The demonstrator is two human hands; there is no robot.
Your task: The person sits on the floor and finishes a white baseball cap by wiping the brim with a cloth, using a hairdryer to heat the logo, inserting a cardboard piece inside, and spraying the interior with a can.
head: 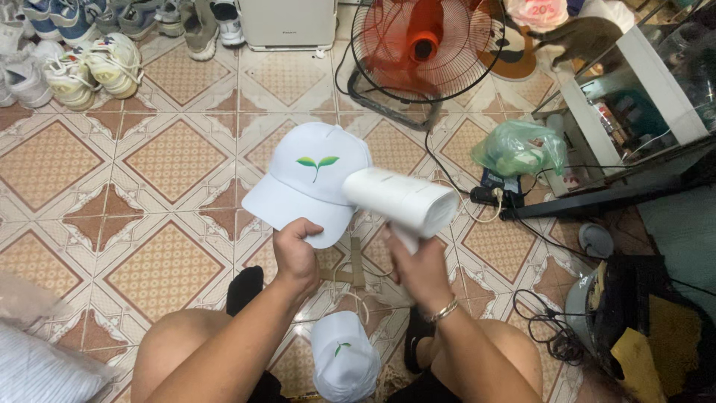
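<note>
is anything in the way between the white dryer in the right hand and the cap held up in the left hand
Nothing visible does. The left hand holds the white cap up by its brim; the right hand grips the white dryer, whose rear end sits right beside the cap's crown. Whether they touch cannot be told.

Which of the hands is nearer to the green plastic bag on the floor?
The right hand, gripping the white steamer, is nearer; the green plastic bag lies up and to its right. The left hand holds the white cap, farther left.
</note>
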